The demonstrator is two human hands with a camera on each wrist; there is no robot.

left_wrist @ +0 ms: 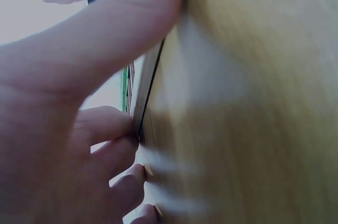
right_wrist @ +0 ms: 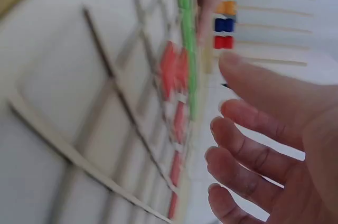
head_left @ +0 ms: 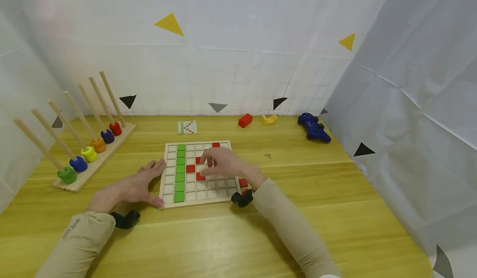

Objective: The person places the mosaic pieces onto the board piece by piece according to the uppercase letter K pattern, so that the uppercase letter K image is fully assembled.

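the grid board (head_left: 197, 174) lies mid-frame on the tabletop (head_left: 261, 228). the left hand (head_left: 138, 185) lies flat, fingers spread, against its left edge, likely steadying it. the right hand (head_left: 223, 162) hovers above the red tiles (head_left: 191, 168), fingers loose, holding nothing.

A staged recording booth: white sheet walls (head_left: 231, 71) with triangle markers (head_left: 169, 24), toy-strewn wooden table (head_left: 231, 236).

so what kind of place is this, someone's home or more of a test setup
Most likely a staged recording booth, not a home: white sheets with paper triangle markers wall in a wooden table, where a grid board, peg rack and game controller are laid out.
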